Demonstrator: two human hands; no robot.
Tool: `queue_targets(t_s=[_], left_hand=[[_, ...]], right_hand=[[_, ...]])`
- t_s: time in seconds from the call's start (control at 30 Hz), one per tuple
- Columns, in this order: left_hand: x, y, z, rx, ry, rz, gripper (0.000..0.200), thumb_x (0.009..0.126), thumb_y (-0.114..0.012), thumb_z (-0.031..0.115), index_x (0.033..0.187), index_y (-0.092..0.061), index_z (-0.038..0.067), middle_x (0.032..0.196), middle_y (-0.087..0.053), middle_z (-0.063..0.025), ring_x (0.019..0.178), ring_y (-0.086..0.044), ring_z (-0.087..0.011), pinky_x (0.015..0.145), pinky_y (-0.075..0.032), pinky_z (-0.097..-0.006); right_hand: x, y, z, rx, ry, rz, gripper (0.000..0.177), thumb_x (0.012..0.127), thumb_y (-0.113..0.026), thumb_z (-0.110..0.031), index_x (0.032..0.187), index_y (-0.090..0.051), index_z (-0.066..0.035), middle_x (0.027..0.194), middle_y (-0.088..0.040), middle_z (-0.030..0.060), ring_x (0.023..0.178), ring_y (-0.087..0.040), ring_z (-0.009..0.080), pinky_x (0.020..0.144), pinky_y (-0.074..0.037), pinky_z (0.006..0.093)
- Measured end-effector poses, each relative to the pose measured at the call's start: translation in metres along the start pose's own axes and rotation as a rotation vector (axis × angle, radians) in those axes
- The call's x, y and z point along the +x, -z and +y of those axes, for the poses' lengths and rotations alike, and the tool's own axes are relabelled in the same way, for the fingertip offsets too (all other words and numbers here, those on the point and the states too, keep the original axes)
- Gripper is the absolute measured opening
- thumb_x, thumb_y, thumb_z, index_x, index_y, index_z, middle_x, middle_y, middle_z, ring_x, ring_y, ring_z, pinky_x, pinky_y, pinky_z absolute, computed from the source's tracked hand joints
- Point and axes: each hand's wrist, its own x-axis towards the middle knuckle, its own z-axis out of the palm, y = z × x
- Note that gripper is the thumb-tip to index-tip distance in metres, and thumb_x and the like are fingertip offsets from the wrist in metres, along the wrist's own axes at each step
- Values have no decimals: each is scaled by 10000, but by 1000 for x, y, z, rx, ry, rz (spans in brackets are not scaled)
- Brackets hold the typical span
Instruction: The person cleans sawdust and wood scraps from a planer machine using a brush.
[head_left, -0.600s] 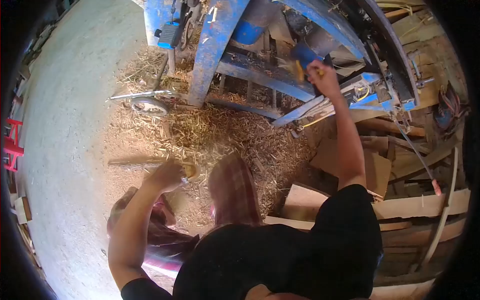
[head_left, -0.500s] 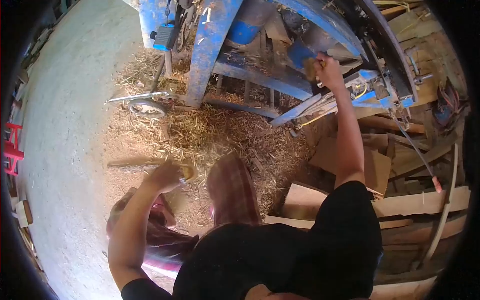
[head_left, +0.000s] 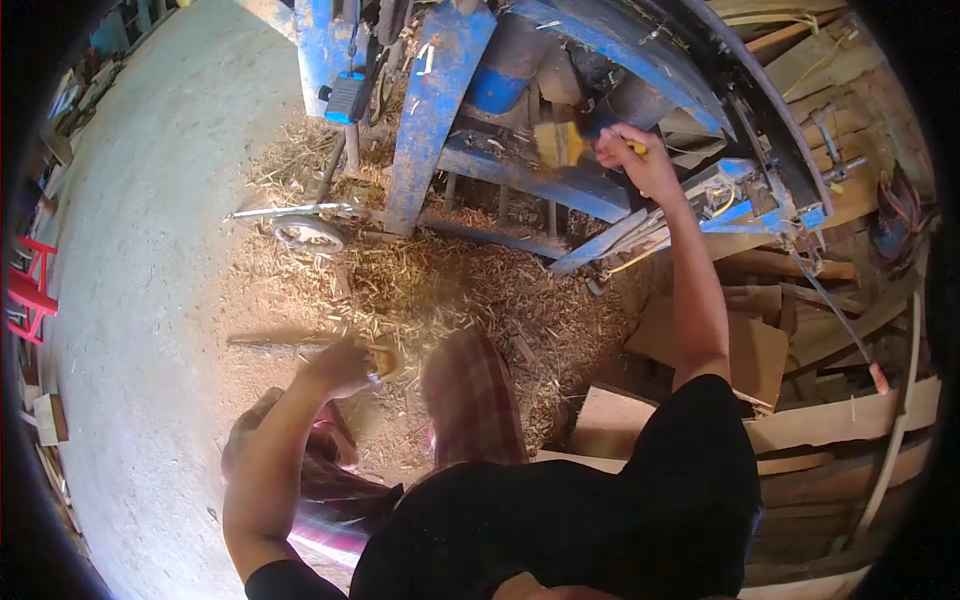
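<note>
My right hand is closed around the handle of a paintbrush with wide tan bristles. The bristles point left, over the lower frame of a blue machine dusted with wood shavings. Low at the left, my left hand is wrapped round a thing with a yellowish-brown end; I cannot tell its kind. A long dark strip shows beside that hand, close over the shavings.
Wood shavings cover the floor before the machine. A small wheel stands by its leg. Cardboard and wooden boards lie at the right. A red stool is at the far left, beyond bare concrete floor.
The paintbrush has swung left and now lies across the view, bristles outward. My left hand has shifted slightly right and down. The whole view has also moved a little.
</note>
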Motion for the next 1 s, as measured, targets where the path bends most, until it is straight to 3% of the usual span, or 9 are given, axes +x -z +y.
queue_targets(t_s=[0.07,0.23,0.37,0.5,0.7,0.83,0.9,0.97,1.0], left_hand=[[-4,1,4,75,-85,145,315,726,-619,170,1020,-630,57,1060,-567,-187,1011,-549,-313,857,-457,-385],[-8,8,17,-45,16,140,298,721,-638,184,1005,-646,93,1055,-576,-190,898,-606,-318,781,-498,-398],[0,4,10,72,-73,142,372,744,-652,281,1064,-627,93,1061,-577,-179,1018,-551,-321,859,-458,-410],[5,-2,5,33,-61,145,374,753,-639,289,1068,-616,88,1087,-566,-168,1059,-521,-319,889,-437,-408],[31,-15,-9,25,-43,56,403,768,-656,266,1128,-573,106,1128,-526,-162,1061,-517,-297,909,-437,-390],[23,-16,-8,18,-74,100,425,788,-621,330,1143,-552,108,1136,-518,-150,1144,-434,-291,955,-391,-380],[19,-24,-14,42,-105,122,435,787,-619,337,1142,-551,95,1150,-510,-157,1142,-434,-299,958,-385,-384],[18,-23,-15,73,-141,154,445,786,-617,344,1140,-550,83,1164,-502,-164,1140,-435,-308,960,-379,-388],[18,-22,-15,50,-127,96,455,788,-612,349,1145,-547,75,1193,-489,-155,1149,-425,-306,970,-367,-390]], right_hand=[[9,9,-6,-237,51,35,279,874,-539,-291,790,-592,-30,607,-567,124,589,-597,255,582,-458,371],[36,-42,37,-449,251,21,335,881,-529,-345,825,-618,-28,580,-535,131,538,-529,243,569,-415,384],[7,-85,-57,-38,382,30,371,906,-498,-350,757,-574,-18,563,-490,87,525,-493,176,534,-385,353],[23,-80,-88,547,-1,-72,339,919,-494,-300,755,-545,-8,682,-547,34,630,-617,135,555,-496,226],[29,-115,-47,924,-120,95,315,879,-557,-314,780,-567,-15,640,-560,22,539,-608,162,518,-538,273],[-34,-76,31,269,-329,133,277,863,-581,-283,827,-605,-10,690,-616,64,566,-598,157,505,-509,304],[-74,-66,107,-705,271,187,226,853,-581,-245,822,-618,-24,687,-622,115,572,-587,190,528,-480,338],[-107,-71,96,-107,-427,76,210,861,-548,-227,822,-619,-33,645,-577,147,553,-556,252,543,-453,368],[-113,-79,101,-108,-435,75,210,861,-548,-227,822,-619,-33,645,-577,147,553,-556,252,543,-453,368]])
